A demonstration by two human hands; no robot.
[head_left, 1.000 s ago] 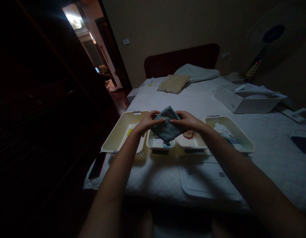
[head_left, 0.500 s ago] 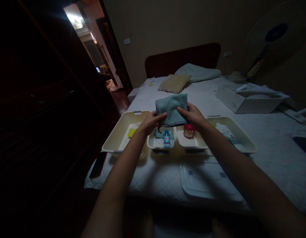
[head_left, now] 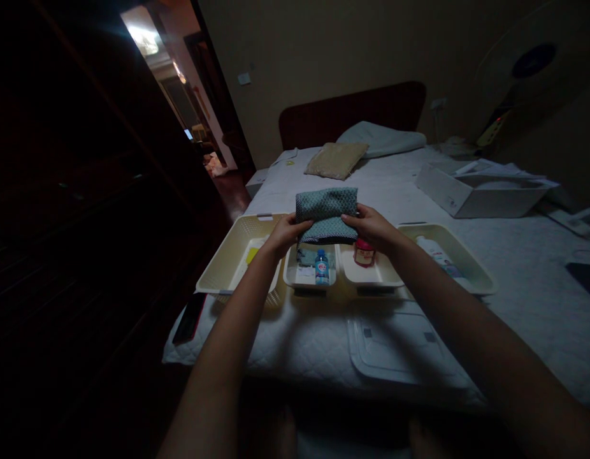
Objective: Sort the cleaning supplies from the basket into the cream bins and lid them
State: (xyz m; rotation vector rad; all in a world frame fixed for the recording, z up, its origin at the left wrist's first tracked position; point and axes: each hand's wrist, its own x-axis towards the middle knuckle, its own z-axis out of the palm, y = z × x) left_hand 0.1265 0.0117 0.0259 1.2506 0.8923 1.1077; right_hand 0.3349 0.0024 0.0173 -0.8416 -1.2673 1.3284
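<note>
Both forearms reach out from the bottom of the view over a quilted white bed (head_left: 529,325), and the elbows are cut off by the frame. The left hand (head_left: 285,234) and right hand (head_left: 370,228) come in from either side, palms angled inward, and hold a folded teal knitted cloth (head_left: 326,215) up between them. The left fingers (head_left: 299,227) and right fingers (head_left: 351,218) are closed on its lower side edges, so the cloth hangs in a doubled fold just above two small white trays.

Below the left hand, the left tray (head_left: 290,274) holds a blue-capped water bottle (head_left: 322,268) and a flat white packet (head_left: 304,274), with something greenish beside them; the dim light makes that hard to identify. The right tray (head_left: 378,275) holds a red-lidded jar (head_left: 364,252), just beneath the right hand.

Flanking these are two cream plastic baskets: the left one (head_left: 218,271) has a yellow item (head_left: 251,255) inside, the right one (head_left: 460,268) a white bottle (head_left: 431,253). A clear plastic lid (head_left: 395,350) lies nearer the person, and a dark phone (head_left: 190,317) sits at the bed's left edge. Farther back are a white open box (head_left: 476,199), a beige cushion (head_left: 336,160) and a pale pillow (head_left: 381,140) — nothing stands between the hands and the cloth.
</note>
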